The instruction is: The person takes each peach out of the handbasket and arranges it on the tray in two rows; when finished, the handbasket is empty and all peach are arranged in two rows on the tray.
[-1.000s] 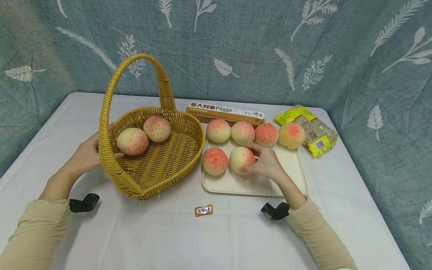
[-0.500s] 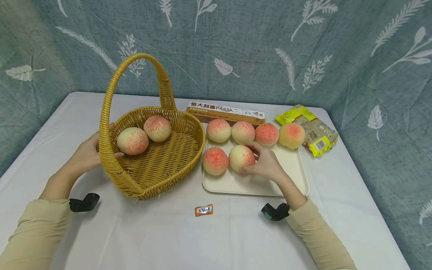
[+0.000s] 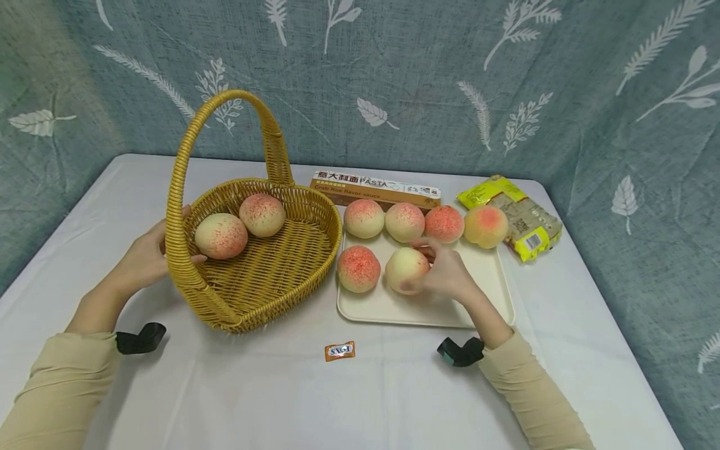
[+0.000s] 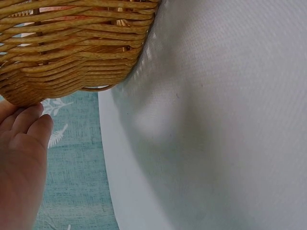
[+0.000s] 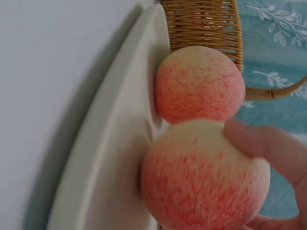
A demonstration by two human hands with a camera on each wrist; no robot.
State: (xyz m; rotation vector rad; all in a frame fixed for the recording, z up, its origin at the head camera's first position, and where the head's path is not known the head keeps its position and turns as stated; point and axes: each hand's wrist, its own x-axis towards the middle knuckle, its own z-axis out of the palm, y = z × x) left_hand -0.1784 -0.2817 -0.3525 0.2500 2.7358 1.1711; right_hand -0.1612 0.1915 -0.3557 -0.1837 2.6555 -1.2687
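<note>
My left hand (image 3: 147, 256) holds the left side of the brown wicker basket (image 3: 304, 294), near the foot of its tall handle. In the left wrist view, the fingertips (image 4: 41, 124) touch the basket's woven outer wall (image 4: 76, 52). Inside lie two speckled peaches, one pale (image 3: 221, 235) and one redder (image 3: 262, 215). My right hand (image 3: 450, 272) grips a peach (image 3: 406, 270) over the cream tray (image 3: 394, 312), thumb and fingers on its right side. From the right wrist, that peach (image 5: 201, 182) shows a pink speckled side. Left of it, apart, sits a redder peach (image 3: 359, 269).
Several more peaches (image 3: 405, 222) line the tray's back edge. Behind them lies a pasta box (image 3: 374, 187), with a yellow-green food packet (image 3: 520, 215) at right. A small orange wrapped candy (image 3: 340, 351) is in front of the tray. A patterned curtain (image 3: 394, 75) hangs behind the table.
The peach in my right hand has turned, its red side going out of the head view, and shifted slightly right, widening the gap to the redder peach. Left hand and basket look still.
</note>
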